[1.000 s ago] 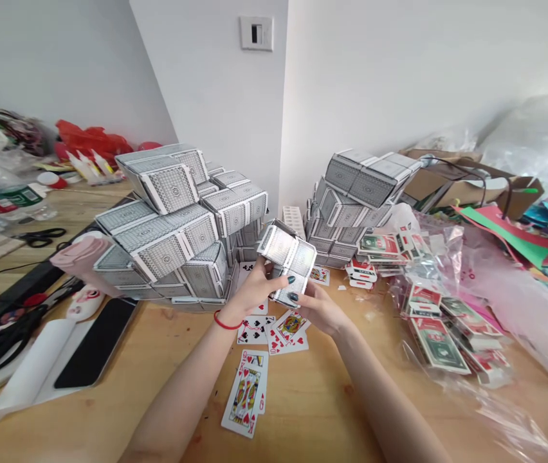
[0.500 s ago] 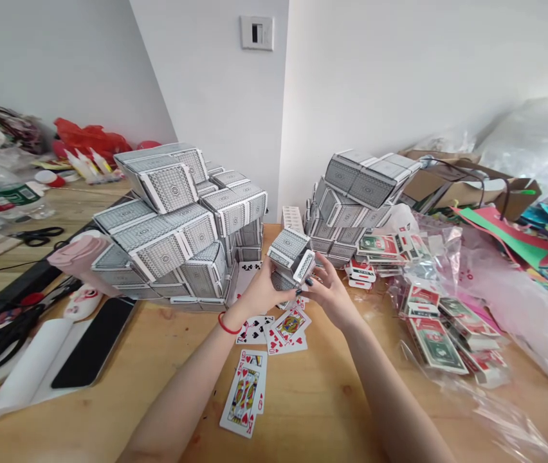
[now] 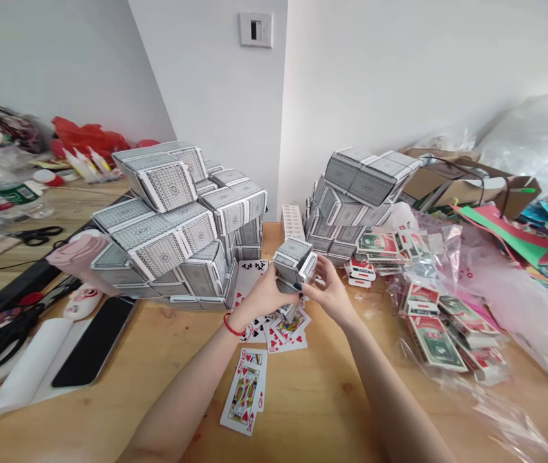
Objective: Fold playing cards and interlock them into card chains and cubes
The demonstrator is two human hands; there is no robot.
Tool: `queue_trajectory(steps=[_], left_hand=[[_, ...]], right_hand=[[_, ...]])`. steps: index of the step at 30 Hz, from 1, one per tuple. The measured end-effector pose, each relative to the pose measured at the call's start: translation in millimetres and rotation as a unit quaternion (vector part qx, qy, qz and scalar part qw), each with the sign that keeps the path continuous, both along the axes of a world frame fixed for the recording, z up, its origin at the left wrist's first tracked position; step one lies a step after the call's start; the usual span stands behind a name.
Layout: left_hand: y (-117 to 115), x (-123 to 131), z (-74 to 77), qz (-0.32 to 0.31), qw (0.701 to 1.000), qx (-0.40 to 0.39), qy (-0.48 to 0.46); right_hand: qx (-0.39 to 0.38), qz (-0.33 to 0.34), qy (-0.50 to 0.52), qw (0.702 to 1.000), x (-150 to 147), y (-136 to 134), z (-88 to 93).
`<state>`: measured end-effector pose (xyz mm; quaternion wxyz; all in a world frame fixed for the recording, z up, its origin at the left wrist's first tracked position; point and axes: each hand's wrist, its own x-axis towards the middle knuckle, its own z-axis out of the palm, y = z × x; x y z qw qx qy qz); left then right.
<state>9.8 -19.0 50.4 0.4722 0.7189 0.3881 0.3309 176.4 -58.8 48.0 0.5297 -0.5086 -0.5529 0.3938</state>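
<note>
Between my two hands is a small box folded from playing cards (image 3: 293,254), its grey patterned backs facing out. My left hand (image 3: 268,292) is closed on its left and lower side. My right hand (image 3: 328,289) grips it from the right, thumb against the front. Beneath the box, loose face-up playing cards (image 3: 287,339) lie on the wooden table (image 3: 312,399), partly hidden by my hands. Closer to me, a king of hearts (image 3: 242,399) overlaps another card. Stacks of similar card boxes rise on the left (image 3: 172,238) and on the right (image 3: 356,193).
A black phone (image 3: 94,341) and black-handled scissors (image 3: 1,337) lie at left. Green and red card packs (image 3: 435,344) sit among clear plastic wrap (image 3: 510,418) at right. A paper bag (image 3: 486,190) lies behind them. A long white card stack (image 3: 292,222) stands near the wall.
The card box has turned and tilted in my hands, with its lower part now showing beneath my fingers. Both hands stay nearly in place around it.
</note>
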Motion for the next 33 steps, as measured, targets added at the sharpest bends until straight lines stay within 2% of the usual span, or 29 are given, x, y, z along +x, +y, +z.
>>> queue_trajectory(steps=[5, 10, 13, 14, 17, 19, 22, 28, 30, 33], left_hand=[[6.2, -4.5, -4.8, -0.024, 1.0, -0.018, -0.001], [10.9, -14.3, 6.2, -0.066, 0.995, -0.031, -0.061], [13.0, -13.6, 10.0, -0.088, 0.986, -0.08, -0.118], [13.5, -11.7, 9.3, -0.072, 0.984, -0.096, -0.13], [14.2, -3.8, 3.3, 0.029, 0.986, -0.104, -0.128], [13.9, 0.5, -0.7, 0.054, 0.987, -0.093, -0.122], [13.4, 1.9, -2.3, 0.022, 0.99, -0.081, -0.117], [14.3, -6.1, 2.8, -0.111, 0.984, -0.081, -0.111], [15.0, -7.7, 1.9, -0.121, 0.981, -0.092, -0.122], [15.8, -9.3, -1.1, -0.088, 0.977, -0.107, -0.164]], right_hand=[[0.037, -0.031, -0.046, 0.998, 2.1, 2.0, -6.7], [0.023, -0.018, -0.054, 0.998, 1.8, 1.5, -4.1], [0.027, -0.011, -0.082, 0.996, 0.9, 1.2, -3.5], [0.03, -0.013, -0.093, 0.995, 0.5, 1.1, -3.9], [0.051, -0.041, -0.135, 0.989, -0.7, 0.0, -4.2], [0.077, -0.072, -0.173, 0.979, -1.1, -1.7, -2.1], [0.118, -0.096, -0.231, 0.961, -1.0, -4.9, 4.1], [0.113, -0.032, -0.24, 0.964, 1.7, -5.9, 9.0], [0.118, -0.021, -0.239, 0.964, 2.9, -5.1, 8.0], [0.128, -0.02, -0.236, 0.963, 4.5, -4.4, 7.1]])
